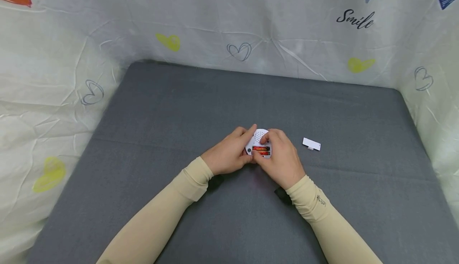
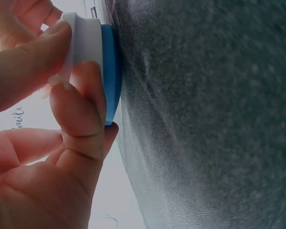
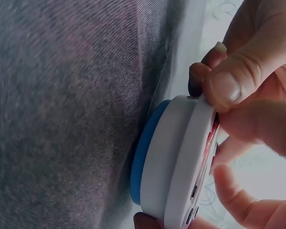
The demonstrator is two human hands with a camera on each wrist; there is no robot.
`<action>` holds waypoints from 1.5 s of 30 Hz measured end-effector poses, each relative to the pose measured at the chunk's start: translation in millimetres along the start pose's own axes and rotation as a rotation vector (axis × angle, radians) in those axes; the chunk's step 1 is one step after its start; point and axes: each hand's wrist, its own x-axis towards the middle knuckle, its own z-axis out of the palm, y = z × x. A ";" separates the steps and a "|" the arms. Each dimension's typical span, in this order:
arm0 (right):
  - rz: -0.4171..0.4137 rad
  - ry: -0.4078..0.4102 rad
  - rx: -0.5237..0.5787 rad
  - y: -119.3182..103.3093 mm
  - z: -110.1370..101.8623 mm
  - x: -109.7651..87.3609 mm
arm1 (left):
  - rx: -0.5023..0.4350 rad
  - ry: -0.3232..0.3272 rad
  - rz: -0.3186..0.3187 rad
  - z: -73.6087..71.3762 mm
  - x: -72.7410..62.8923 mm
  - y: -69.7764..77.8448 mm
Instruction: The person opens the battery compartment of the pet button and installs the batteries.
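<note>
1. While the device [image 1: 257,137] is gripped at its left edge by the fingers of the left hand [image 1: 229,152], its right side is clasped by the bent fingers of the right hand [image 1: 283,158], whose thumb is rested on the batteries [image 1: 261,151].
2. The device is thus held between both hands, above the middle of the tabletop [image 1: 186,104]. Its rim seems to be gripped from both sides so that it is kept steady under the thumb.
3. The blue base [image 2: 111,71] is turned down and the battery side up, presumably so that the batteries can be seen and reached.
4. Farther right, well apart from the hands, a small white cover [image 1: 311,144] is laid on the tabletop, probably to be kept within reach and out of the way.
5. Beyond the tabletop, a printed cloth [image 1: 201,17] is hung.
6. Part of the battery slot is covered by the right thumb, so the batteries cannot be counted surely. Much of the device's rim is hidden by fingers. Whether the base is touched to the tabletop cannot be told. A dark item [image 1: 282,196] is mostly hidden by the right wrist and cannot be made out. The forearms are cut off by the head view's lower edge.
</note>
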 end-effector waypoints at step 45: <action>-0.027 0.132 -0.296 76.0 -56.2 -32.3 | -0.069 -0.039 -0.044 2.1 -5.8 -13.2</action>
